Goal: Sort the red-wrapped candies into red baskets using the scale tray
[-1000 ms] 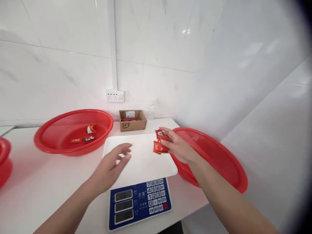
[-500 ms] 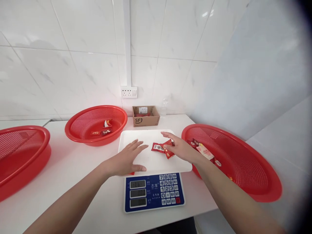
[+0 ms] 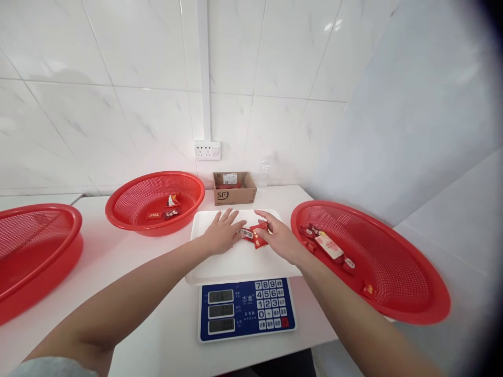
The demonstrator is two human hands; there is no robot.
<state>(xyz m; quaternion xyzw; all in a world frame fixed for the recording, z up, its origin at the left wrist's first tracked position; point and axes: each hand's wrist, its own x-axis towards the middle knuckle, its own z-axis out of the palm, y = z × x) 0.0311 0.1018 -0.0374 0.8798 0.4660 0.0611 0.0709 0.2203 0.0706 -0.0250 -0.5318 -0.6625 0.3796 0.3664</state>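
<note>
White tabletop (image 3: 165,319), tiled wall (image 3: 157,52). Over the scale (image 3: 248,309) by the front edge, my right grip (image 3: 281,242) pinches a red packet (image 3: 259,241); my left grip (image 3: 221,235) touches another packet (image 3: 247,234), but I can't tell if it's closed.

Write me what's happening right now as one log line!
left hand: at white-labelled packet | right hand: touching red packet | below: white scale tray

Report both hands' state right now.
Left hand: fingers spread, at the white-labelled packet; grip cannot be told.
Right hand: holding the red packet, thumb across it.
</note>
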